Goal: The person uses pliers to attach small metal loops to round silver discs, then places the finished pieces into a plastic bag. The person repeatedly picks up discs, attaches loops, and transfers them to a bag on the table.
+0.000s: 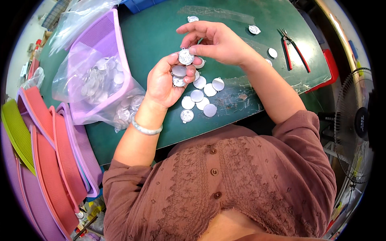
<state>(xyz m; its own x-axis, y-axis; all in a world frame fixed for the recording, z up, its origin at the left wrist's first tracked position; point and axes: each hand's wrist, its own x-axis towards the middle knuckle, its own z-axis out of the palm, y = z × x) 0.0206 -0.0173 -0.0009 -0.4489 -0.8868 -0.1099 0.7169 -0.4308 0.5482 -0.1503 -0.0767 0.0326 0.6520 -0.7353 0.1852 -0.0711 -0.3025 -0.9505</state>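
My left hand is closed around several round silver pendants with small loops. An embossed silver pendant stands uppermost at its fingertips, and a plain-faced pendant lies lower in the palm. My right hand reaches in from the right, its thumb and a bent finger at the upper edge of the embossed pendant, its index finger stretched out above. Just beyond my left hand, a loose group of pendants lies on the green table, mostly smooth side up. One embossed pendant rests nearest the front edge.
At left, a purple basket holds a clear bag of silver pendants; more bagged pendants lie beside it. Stacked pink and purple baskets stand lower left. Red-handled pliers lie at right, beyond them a fan.
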